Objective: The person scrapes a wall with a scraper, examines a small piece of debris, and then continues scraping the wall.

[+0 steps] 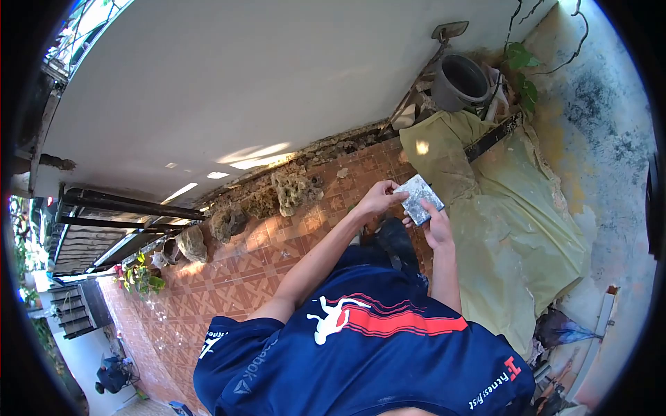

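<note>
A small flat square piece (pixel 418 197), mottled grey and white, is held out in front of my dark blue shirt. My left hand (pixel 378 199) pinches its left corner between thumb and fingertips. Around its lower right edge the fingers of my right hand (pixel 437 226) are closed, with the thumb lying on the face. Whether it is a tile or a folded sheet I cannot tell. Just below the hands shows a dark shoe (pixel 394 239) on the patterned brown floor tiles (pixel 257 267).
A greenish tarp (pixel 503 229) spreads over the right side, with a dark bar (pixel 494 136) across it. A grey pot (pixel 459 83) stands in the far corner. Rough stones (pixel 295 191) line the white wall (pixel 250 76). A black metal gate (pixel 104 229) is at left; a person (pixel 111 374) sits farther off.
</note>
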The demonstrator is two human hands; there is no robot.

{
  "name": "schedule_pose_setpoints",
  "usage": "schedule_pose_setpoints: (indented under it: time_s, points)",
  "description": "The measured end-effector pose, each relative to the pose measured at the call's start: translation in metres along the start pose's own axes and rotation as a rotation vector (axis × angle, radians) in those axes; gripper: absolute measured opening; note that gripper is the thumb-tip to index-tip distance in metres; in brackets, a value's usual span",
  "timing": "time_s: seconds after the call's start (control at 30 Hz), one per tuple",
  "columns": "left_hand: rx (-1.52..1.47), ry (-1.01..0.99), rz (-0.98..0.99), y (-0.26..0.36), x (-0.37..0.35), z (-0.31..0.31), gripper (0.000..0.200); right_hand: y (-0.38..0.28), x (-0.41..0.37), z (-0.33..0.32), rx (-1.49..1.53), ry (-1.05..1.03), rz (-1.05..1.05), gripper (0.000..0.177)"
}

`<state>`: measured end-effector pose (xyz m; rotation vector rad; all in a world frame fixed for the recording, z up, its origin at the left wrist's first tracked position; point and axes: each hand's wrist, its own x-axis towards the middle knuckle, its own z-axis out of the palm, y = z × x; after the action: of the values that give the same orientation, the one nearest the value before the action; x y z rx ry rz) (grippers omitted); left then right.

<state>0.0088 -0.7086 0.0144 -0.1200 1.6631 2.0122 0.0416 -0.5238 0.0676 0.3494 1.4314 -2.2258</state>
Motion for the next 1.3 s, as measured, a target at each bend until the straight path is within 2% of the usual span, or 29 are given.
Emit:
schedule_pose_setpoints:
  time_s: [0.1,0.23,0.3,0.53,0.63,0.83,1.3]
  points:
    - [0.032,0.055,0.042,-0.003,0.002,0.001,0.031,0.001,0.003,-0.006,-0.015,-0.027,0.044,0.029]
    - [0.001,0.068,-0.033,0.010,-0.009,0.004,0.031,-0.003,0.003,-0.003,-0.019,-0.039,0.042,0.029]
    - [-0.026,0.067,-0.008,0.010,-0.008,0.006,0.031,-0.005,0.004,-0.003,-0.034,-0.036,0.026,0.029]
    - [0.028,0.000,-0.062,0.013,0.004,0.009,0.034,-0.003,0.004,-0.012,0.029,-0.008,-0.008,0.028]
    - [0.009,-0.026,-0.015,0.010,0.010,0.014,0.032,-0.004,-0.002,-0.013,0.056,0.022,-0.023,0.028]
    - [0.038,-0.041,-0.047,0.005,0.014,0.020,0.031,0.000,-0.004,-0.024,0.052,0.035,-0.034,0.031]
    - [0.056,-0.095,-0.021,0.006,0.020,0.024,0.029,-0.001,-0.008,-0.026,0.090,0.080,-0.061,0.025]
